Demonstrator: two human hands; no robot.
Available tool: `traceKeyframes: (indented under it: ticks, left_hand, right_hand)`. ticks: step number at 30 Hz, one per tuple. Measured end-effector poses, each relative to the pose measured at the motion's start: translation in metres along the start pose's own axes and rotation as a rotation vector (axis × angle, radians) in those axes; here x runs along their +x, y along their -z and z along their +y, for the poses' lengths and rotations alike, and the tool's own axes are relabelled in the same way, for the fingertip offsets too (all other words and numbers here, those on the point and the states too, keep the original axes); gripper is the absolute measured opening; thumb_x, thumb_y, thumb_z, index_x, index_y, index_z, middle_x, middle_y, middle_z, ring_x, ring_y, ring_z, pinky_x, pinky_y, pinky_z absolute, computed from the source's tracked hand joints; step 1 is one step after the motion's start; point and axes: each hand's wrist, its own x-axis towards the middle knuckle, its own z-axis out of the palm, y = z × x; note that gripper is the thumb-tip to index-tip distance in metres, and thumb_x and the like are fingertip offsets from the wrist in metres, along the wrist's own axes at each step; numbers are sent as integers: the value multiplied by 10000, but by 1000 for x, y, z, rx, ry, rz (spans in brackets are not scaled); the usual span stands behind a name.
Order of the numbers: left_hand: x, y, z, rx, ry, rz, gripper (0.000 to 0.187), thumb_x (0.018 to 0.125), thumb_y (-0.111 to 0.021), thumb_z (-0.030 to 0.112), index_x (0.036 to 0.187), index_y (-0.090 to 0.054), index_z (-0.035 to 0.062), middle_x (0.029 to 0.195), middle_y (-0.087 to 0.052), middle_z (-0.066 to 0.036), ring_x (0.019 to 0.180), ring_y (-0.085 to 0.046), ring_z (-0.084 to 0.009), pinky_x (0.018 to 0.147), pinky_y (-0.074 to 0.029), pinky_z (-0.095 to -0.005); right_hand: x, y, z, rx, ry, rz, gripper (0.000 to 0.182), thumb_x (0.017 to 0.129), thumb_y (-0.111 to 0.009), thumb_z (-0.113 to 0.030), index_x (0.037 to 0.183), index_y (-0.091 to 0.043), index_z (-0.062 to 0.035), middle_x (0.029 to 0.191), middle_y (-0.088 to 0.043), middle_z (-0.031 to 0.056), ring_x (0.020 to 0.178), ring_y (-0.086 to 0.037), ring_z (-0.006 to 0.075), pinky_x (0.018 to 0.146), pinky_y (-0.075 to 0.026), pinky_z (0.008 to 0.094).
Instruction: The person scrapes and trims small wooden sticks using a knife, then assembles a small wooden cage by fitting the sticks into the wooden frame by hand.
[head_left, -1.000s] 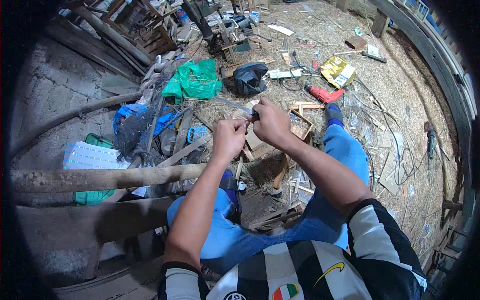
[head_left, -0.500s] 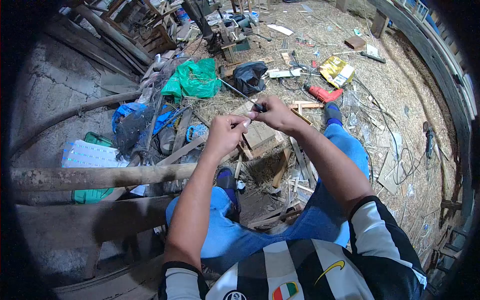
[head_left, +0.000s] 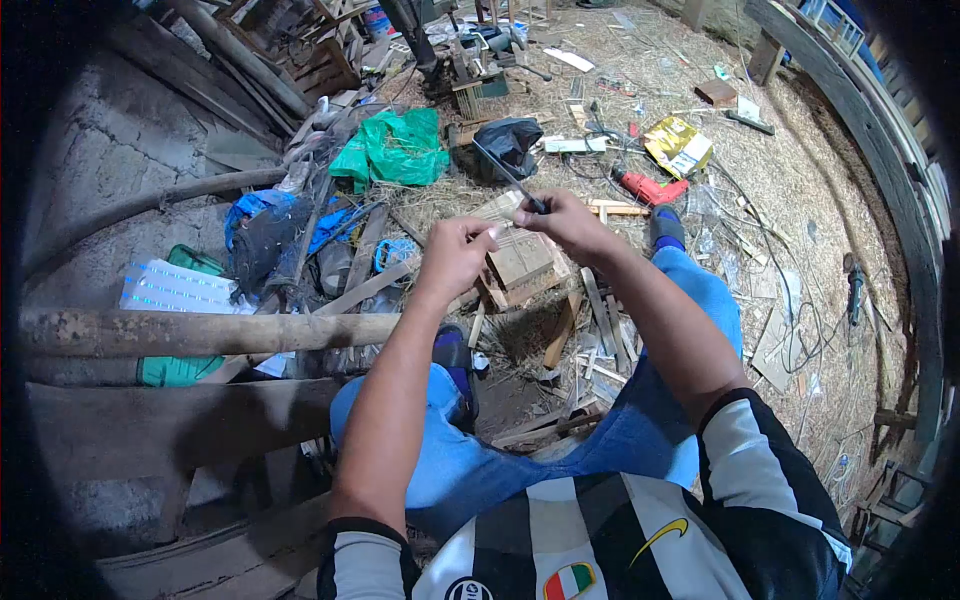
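Right hand (head_left: 560, 220) gripped a slim grey-shafted, black-handled tool (head_left: 510, 178), its tip overlapping the crumpled black plastic bag (head_left: 515, 140) in view. Left hand (head_left: 455, 252), below the bag, had fingers pinched; contents unclear.

The right hand (head_left: 568, 226) holds a long thin tool with a black handle (head_left: 506, 178), its tip pointing away. The left hand (head_left: 456, 252) is near it, fingers pinched together. A red plastic drill (head_left: 650, 188) lies on the messy, strawy floor (head_left: 810, 165)

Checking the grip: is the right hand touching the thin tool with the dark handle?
Touching. The head view shows the right hand gripping the tool by its dark handle, the thin shaft sticking out.
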Motion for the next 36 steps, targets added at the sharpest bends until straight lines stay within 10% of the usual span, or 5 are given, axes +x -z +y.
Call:
traceKeyframes:
  ticks: [6,9,13,24,36]
  left_hand:
    - [-12,40,28,-52,-66,175,270,951,-685,188,1099,-723,-34,798,-677,-28,575,-561,-66,516,-454,-233]
    - [-23,56,31,-386,77,138,307,966,-674,189,1197,-687,-12,785,-608,18,579,-532,-50,509,-430,-216]
    - [-39,53,49,-583,90,21,333,952,-668,107,1252,-649,-33,812,-640,-14,610,-574,-68,552,-463,-207]
    - [-50,29,85,-520,-15,45,468,894,-724,33,1324,-571,-75,882,-717,-101,646,-656,-120,599,-536,-260]
    - [-66,23,92,-541,42,86,223,969,-658,89,1160,-696,-20,686,-656,-57,467,-515,-48,406,-377,-199]
  right_hand:
    - [-24,7,-20,-245,-339,-245,378,901,-751,-407,877,-754,-30,755,-658,7,680,-519,93,624,-398,282]
    - [-36,-13,-20,-147,-12,-320,411,981,-652,-384,1160,-728,-22,981,-725,67,873,-613,108,788,-488,293]
    - [-40,-13,-51,-249,129,12,361,966,-682,-315,1130,-725,4,892,-717,26,855,-643,106,789,-515,303]
    - [-20,-32,-102,-5,109,-12,280,953,-712,-297,927,-679,-20,802,-624,2,769,-566,86,696,-461,279]
    - [-19,-11,-110,-13,277,165,300,1050,-548,-325,981,-599,-38,731,-470,-38,681,-439,71,622,-385,270]
